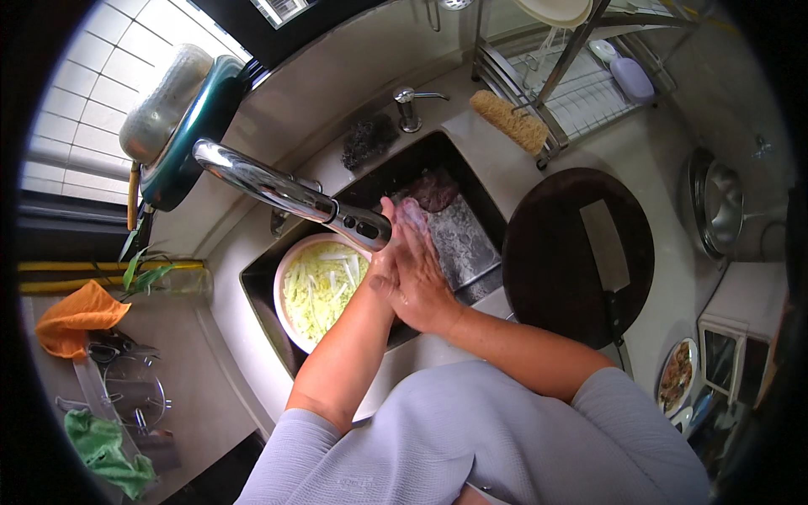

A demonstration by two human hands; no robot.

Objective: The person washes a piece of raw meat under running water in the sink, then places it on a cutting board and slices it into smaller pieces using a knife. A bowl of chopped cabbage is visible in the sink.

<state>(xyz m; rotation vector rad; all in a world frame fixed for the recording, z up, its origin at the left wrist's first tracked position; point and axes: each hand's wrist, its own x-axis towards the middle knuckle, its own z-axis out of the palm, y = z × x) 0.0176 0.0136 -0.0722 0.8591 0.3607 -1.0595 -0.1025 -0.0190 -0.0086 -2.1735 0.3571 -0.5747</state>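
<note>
My left hand (385, 262) and my right hand (424, 287) press together palm to palm over the dark sink (464, 151), wet and with fingers stretched out. The right lies across the left and hides part of it. Neither holds an object that I can see. Just above them is the head of a chrome pull-out faucet (366, 226), covering some of the left hand. Beside my left forearm, a pale pink basin (279, 315) of shredded cabbage (315, 293) sits in the sink. Beyond my fingertips lies a dark reddish lump (435, 189), perhaps meat, near bubbly water (464, 243).
Right of the sink, a cleaver (605, 246) rests on a round, dark cutting board (543, 252). Behind stand a soap dispenser (409, 113), a steel-wool scourer (369, 140) and a dish rack (568, 120) with a tan sponge (510, 122). A plate of food (677, 377) is far right.
</note>
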